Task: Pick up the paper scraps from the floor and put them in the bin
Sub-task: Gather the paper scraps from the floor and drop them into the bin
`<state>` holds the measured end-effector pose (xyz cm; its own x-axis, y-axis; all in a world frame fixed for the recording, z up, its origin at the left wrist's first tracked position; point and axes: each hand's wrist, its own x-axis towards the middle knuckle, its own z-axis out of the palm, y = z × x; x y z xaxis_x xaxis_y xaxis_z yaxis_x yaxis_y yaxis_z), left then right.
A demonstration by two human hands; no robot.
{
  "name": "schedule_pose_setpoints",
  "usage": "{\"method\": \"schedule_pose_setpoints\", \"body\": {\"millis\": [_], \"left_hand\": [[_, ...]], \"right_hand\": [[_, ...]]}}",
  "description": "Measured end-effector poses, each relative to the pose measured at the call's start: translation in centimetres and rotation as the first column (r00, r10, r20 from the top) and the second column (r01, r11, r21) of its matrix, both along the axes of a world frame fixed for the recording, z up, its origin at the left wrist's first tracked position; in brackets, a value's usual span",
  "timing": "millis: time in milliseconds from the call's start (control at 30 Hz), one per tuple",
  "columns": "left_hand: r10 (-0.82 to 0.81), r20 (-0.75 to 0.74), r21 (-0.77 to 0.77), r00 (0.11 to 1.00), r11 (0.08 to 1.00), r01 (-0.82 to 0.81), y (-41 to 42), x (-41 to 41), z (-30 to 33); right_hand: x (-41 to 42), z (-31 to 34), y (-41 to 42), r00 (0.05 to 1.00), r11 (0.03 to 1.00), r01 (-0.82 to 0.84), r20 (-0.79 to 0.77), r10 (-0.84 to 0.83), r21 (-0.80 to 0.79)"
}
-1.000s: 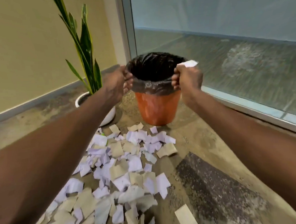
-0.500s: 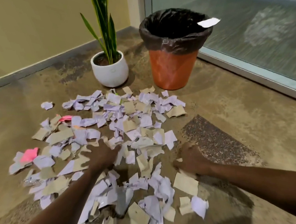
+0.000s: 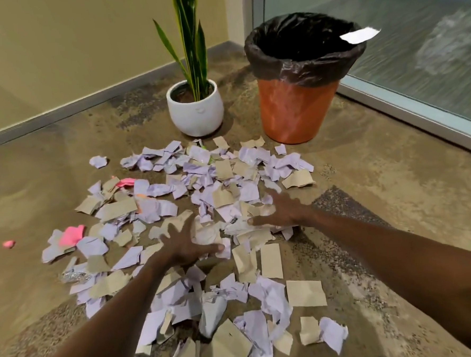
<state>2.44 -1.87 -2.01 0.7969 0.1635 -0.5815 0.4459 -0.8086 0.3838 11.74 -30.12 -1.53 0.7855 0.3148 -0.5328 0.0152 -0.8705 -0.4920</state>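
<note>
Both hands spread wide, holding nothing: left hand (image 3: pixel 182 243) and right hand (image 3: pixel 279 213) bracket a clump of crumpled lilac and tan paper scraps (image 3: pixel 218 229) mid-pile, palms facing inward, clump directly between them, so I'd judge neither hand nearer and a two-sided scoop next. Orange tapered plastic bin with glossy black liner (image 3: pixel 302 72) stands at 1 o'clock past the pile's far edge, a white slip (image 3: pixel 359 35) on its rim. Scraps thin, torn, light; loose ones will likely slip out.
</note>
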Motion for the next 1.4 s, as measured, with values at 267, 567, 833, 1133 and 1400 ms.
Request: {"method": "schedule_pose_setpoints", "body": {"millis": [267, 567, 833, 1133, 1400], "left_hand": [[-0.351, 0.003, 0.260, 0.936, 0.905, 0.338, -4.6, -1.2, -0.7], [-0.474, 0.172, 0.395, 0.864, 0.836, 0.380, -5.2, -1.0, 0.2], [-0.148, 0.447, 0.176, 0.882, 0.981, 0.076, -4.0, -1.0, 0.9], [0.410, 0.525, -0.285, 0.746, 0.910, -0.300, -3.4, 1.4, 7.5], [0.756, 0.333, -0.735, 0.563, 0.583, -0.347, -5.8, 5.8, 12.9]], "right_hand": [[-4.1, -1.3, 5.1, 0.912, 0.882, -0.388, 0.027, 0.409, -0.267], [-5.5, -1.7, 5.4, 0.903, 0.941, -0.305, 0.268, 0.335, -0.149], [-3.3, 0.3, 3.4, 0.980, 0.984, -0.135, 0.159, 0.116, 0.115], [0.5, 6.5, -0.3, 0.943, 0.792, 0.283, -0.306, -0.128, 0.540], [2.8, 11.7, -1.7, 0.844, 0.484, 0.533, -0.473, -0.252, 0.694]]}}
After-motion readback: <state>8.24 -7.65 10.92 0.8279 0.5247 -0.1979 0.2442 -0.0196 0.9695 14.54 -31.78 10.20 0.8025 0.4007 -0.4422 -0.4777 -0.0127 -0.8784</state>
